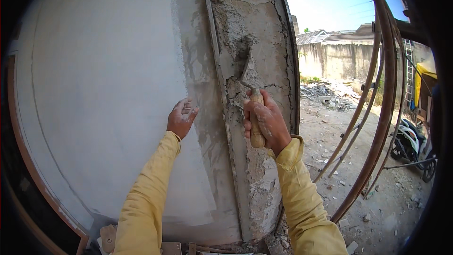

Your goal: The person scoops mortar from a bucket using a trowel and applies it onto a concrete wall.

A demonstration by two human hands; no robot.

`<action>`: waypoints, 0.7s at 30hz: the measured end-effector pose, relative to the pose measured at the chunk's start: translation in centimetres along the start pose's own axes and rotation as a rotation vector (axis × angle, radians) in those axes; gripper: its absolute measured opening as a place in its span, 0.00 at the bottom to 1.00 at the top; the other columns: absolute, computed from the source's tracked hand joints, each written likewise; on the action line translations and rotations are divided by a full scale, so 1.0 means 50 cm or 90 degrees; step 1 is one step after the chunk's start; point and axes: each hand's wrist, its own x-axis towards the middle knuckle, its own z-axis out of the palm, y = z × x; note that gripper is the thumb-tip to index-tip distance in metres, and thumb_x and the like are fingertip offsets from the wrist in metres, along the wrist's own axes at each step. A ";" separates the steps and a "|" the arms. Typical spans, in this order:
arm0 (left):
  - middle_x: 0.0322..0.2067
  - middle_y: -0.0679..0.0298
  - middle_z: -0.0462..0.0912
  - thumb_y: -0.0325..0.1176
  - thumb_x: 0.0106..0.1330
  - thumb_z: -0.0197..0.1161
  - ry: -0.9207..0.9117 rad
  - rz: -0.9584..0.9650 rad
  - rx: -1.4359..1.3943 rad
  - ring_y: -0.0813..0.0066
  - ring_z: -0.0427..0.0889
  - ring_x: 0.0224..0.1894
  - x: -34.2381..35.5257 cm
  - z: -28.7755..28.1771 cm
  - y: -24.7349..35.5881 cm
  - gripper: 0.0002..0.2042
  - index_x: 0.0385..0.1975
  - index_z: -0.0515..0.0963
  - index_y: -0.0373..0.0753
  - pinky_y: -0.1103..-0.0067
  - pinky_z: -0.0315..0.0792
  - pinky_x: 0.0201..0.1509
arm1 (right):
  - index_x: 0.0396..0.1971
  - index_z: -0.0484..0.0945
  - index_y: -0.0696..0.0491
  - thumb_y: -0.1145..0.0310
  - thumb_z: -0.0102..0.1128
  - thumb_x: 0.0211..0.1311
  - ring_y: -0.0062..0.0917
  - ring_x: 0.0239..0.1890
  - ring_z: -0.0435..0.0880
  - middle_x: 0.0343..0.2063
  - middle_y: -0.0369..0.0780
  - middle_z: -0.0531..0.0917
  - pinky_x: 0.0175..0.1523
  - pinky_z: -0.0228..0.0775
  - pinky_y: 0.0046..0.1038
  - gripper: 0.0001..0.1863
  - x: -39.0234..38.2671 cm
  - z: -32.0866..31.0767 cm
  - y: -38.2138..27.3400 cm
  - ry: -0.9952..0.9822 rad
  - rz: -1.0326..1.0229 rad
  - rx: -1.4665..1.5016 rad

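My right hand [267, 119] is wrapped round the wooden handle of a trowel [250, 69]. Its metal blade, coated in grey mortar, lies at a rough wet patch on a cracked plaster strip [259, 4], edged by long straight guides [212, 28]. My left hand [181, 117], dusty with pale powder, has its fingers apart and slightly curled, holding nothing. It is beside the smooth white wall [99, 75] and its damp grey margin; whether it touches the surface I cannot tell. Both forearms come up in yellow sleeves.
Bent-looking metal scaffold poles [384, 113] stand close on the right. Beyond them are a parked scooter [408, 144], a ladder, a rubble heap [330, 94] and a stained boundary wall [339, 61]. A dark opening with a brown frame [33, 174] is at the left.
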 end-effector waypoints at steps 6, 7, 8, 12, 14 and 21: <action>0.41 0.53 0.81 0.39 0.61 0.64 -0.014 0.010 -0.005 0.64 0.82 0.42 0.150 0.065 0.073 0.26 0.58 0.69 0.36 0.73 0.74 0.49 | 0.49 0.61 0.62 0.73 0.55 0.58 0.25 0.14 0.75 0.21 0.41 0.74 0.16 0.69 0.30 0.21 0.192 0.047 -0.056 0.071 -0.080 -0.230; 0.39 0.53 0.82 0.40 0.61 0.64 -0.023 0.009 -0.007 0.64 0.82 0.42 0.162 0.073 0.077 0.27 0.59 0.68 0.37 0.73 0.74 0.48 | 0.52 0.60 0.64 0.73 0.55 0.57 0.26 0.15 0.76 0.20 0.42 0.75 0.16 0.69 0.31 0.24 0.209 0.057 -0.061 0.081 -0.092 -0.289; 0.39 0.53 0.82 0.40 0.61 0.64 -0.020 0.013 -0.009 0.64 0.82 0.42 0.171 0.078 0.078 0.27 0.59 0.68 0.37 0.73 0.74 0.48 | 0.55 0.58 0.66 0.73 0.55 0.57 0.27 0.15 0.77 0.20 0.43 0.76 0.16 0.69 0.31 0.27 0.224 0.063 -0.063 0.093 -0.104 -0.348; 0.40 0.53 0.83 0.44 0.59 0.64 -0.031 0.063 0.046 0.61 0.81 0.44 0.193 0.093 0.075 0.32 0.63 0.64 0.42 0.72 0.72 0.51 | 0.54 0.55 0.74 0.68 0.55 0.56 0.47 0.31 0.84 0.28 0.58 0.81 0.35 0.77 0.39 0.32 0.328 0.039 0.025 0.151 -0.156 -0.659; 0.43 0.52 0.82 0.45 0.58 0.64 -0.039 0.087 0.094 0.59 0.81 0.47 0.197 0.094 0.051 0.33 0.64 0.63 0.43 0.72 0.71 0.52 | 0.51 0.56 0.76 0.66 0.55 0.55 0.52 0.40 0.82 0.34 0.63 0.80 0.44 0.76 0.40 0.32 0.319 0.060 0.028 0.120 -0.149 -0.757; 0.57 0.50 0.72 0.42 0.61 0.61 -0.088 0.130 0.043 0.55 0.72 0.59 0.205 0.101 0.048 0.28 0.61 0.67 0.39 0.72 0.65 0.61 | 0.53 0.55 0.76 0.68 0.54 0.56 0.48 0.37 0.83 0.28 0.57 0.82 0.41 0.76 0.39 0.32 0.346 0.026 0.013 -0.082 -0.284 -0.944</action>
